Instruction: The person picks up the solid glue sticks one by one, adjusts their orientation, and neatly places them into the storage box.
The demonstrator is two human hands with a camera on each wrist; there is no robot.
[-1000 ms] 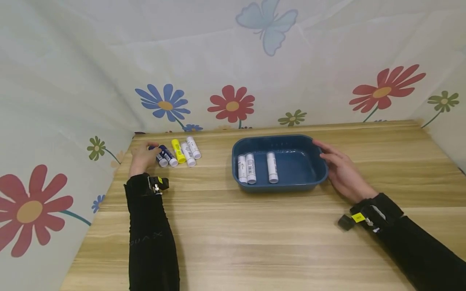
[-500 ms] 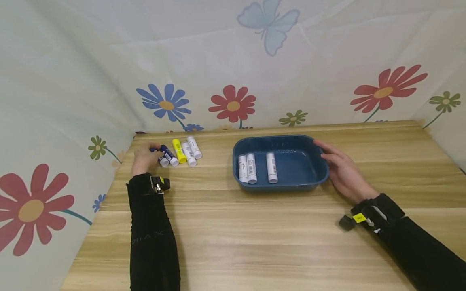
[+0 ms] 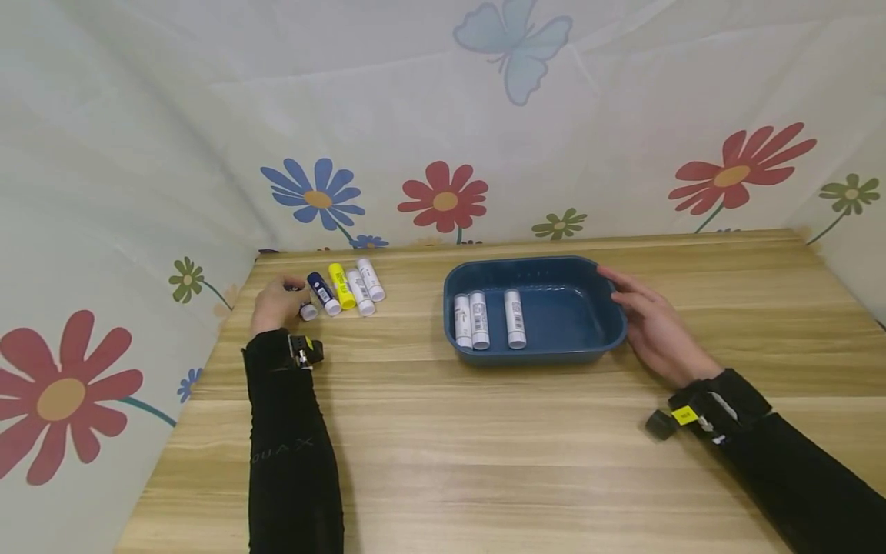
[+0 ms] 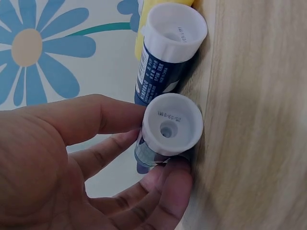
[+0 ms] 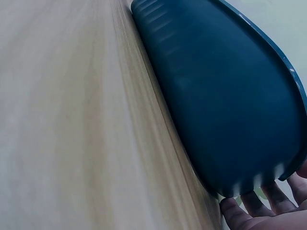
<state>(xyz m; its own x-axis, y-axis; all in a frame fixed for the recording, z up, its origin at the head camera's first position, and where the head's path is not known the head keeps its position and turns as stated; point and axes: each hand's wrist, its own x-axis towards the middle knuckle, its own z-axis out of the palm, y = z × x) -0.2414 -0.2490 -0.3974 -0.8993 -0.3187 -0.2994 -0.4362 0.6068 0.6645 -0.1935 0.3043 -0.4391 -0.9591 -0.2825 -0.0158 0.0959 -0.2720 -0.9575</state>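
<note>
My left hand (image 3: 275, 304) pinches a dark blue glue stick with a white base (image 4: 173, 123) between thumb and fingers, at the left end of a row. Beside it lie another dark blue stick (image 3: 324, 294), a yellow one (image 3: 341, 286) and two white ones (image 3: 361, 292) (image 3: 371, 279). My right hand (image 3: 654, 331) rests against the right end of a blue tray (image 5: 225, 96), its fingers fairly straight along the wall and rim. Three white sticks lie inside the tray: two side by side at the left (image 3: 479, 320), one apart (image 3: 515, 318).
The wooden table (image 3: 484, 462) ends at the back against a white cloth (image 3: 388, 100) printed with flowers and a butterfly. The cloth also closes off the left and right sides.
My left hand's fingers have closed round the leftmost dark blue stick, and a gap has opened between it and the neighbouring dark blue one. The right hand and the tray have stayed in place.
</note>
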